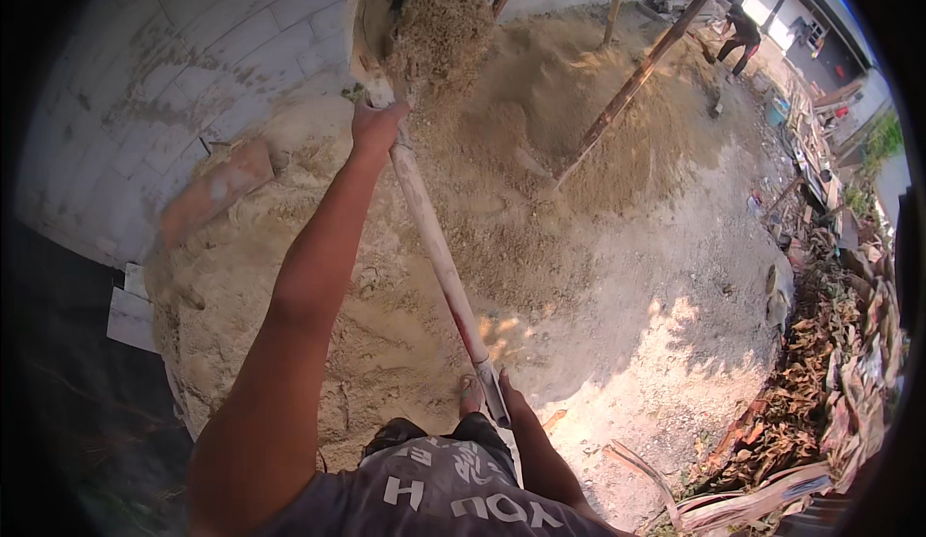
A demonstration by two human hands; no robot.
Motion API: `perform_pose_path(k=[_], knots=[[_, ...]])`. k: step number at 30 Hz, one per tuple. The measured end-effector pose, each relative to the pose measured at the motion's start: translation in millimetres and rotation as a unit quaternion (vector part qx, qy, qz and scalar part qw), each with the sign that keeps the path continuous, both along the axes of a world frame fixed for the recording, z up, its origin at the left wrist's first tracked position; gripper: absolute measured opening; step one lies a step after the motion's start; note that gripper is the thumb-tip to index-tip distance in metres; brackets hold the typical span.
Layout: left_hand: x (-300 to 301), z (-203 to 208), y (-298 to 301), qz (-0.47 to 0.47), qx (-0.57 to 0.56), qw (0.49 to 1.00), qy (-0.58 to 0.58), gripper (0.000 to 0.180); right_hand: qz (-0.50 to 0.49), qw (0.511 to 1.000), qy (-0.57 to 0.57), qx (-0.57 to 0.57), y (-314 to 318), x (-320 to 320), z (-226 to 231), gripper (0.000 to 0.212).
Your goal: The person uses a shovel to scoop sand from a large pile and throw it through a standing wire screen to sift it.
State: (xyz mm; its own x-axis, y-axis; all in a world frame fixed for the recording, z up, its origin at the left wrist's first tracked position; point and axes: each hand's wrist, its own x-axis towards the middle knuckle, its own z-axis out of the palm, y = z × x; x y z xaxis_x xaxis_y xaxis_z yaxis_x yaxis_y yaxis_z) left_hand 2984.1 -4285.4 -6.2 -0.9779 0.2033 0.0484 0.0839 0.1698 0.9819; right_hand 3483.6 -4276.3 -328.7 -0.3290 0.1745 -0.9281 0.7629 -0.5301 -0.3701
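A long-handled shovel (434, 238) runs from my waist up and away to the top of the view. My left arm is stretched forward, and my left hand (376, 130) wraps round the shaft just below the blade. Close to my body, my right hand (513, 402) grips the handle's lower end, its fingers partly hidden. The blade (371, 18) is turned on its side near the wall. A clump of loose sand (442, 31) is beside the blade, apparently in the air. Beyond it lies a large sand heap (579, 93).
A pale block wall (241, 16) stands at the left, with a board (217, 193) against its foot. Wooden poles, one slanting (637, 79), rise from the sand. Dry leaves (772, 450) and scrap line the right. Another person (741, 38) bends over far right.
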Motion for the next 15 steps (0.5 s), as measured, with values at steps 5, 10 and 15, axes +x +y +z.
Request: perform_pose_path(k=[5,10,15], knots=[[-1,89,19,-0.017,0.047,0.993,0.110,0.066,-0.007,0.994,0.104,0.014,43,-54,16,0.080],[-19,-14,-89,-0.035,0.167,0.985,-0.016,0.041,0.153,0.972,-0.020,0.174,62,-28,-5,0.088],[7,-198,-259,0.174,0.194,0.871,-0.417,0.016,0.198,0.954,-0.144,0.173,62,4,32,0.084]])
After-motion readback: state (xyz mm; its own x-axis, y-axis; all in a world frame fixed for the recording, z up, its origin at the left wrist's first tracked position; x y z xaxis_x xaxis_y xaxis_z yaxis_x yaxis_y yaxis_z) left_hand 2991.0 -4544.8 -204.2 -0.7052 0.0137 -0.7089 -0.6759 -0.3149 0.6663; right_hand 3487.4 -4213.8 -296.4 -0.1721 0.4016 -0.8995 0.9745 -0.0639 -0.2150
